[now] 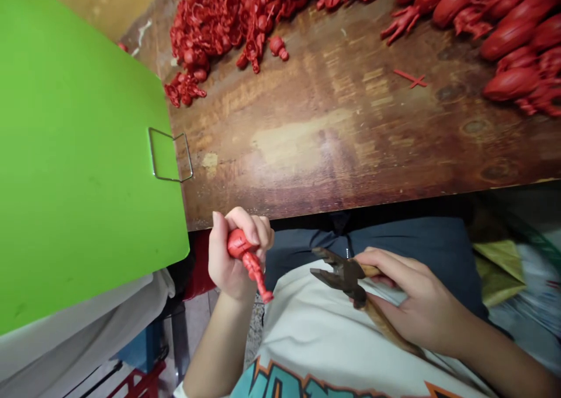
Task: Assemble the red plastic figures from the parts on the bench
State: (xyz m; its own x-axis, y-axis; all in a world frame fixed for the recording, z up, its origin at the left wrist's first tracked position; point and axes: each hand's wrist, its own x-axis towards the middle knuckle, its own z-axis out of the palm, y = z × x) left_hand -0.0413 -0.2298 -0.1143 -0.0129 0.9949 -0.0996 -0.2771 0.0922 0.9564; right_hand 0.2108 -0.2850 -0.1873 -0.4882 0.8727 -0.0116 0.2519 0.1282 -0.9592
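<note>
My left hand (236, 258) is closed around a small red plastic figure part (254, 269), with a rounded end by the thumb and a thin jointed piece pointing down. In my right hand (407, 293) is a pair of pliers (342, 272), dark metal jaws spread apart and aimed left toward the other hand. The jaws stay clear of the red part, with a gap between. Both hands are held over my lap, just below the table edge. My palm and curled fingers hide some of the red piece.
On the wooden table (307, 146), piles of red plastic parts (236, 12) line the far side. Larger red pieces (512, 47) lie at the right. A thin red cross-shaped piece (412, 79) lies alone. A green board (87, 152) with a metal wire clip (170, 155) stands at left.
</note>
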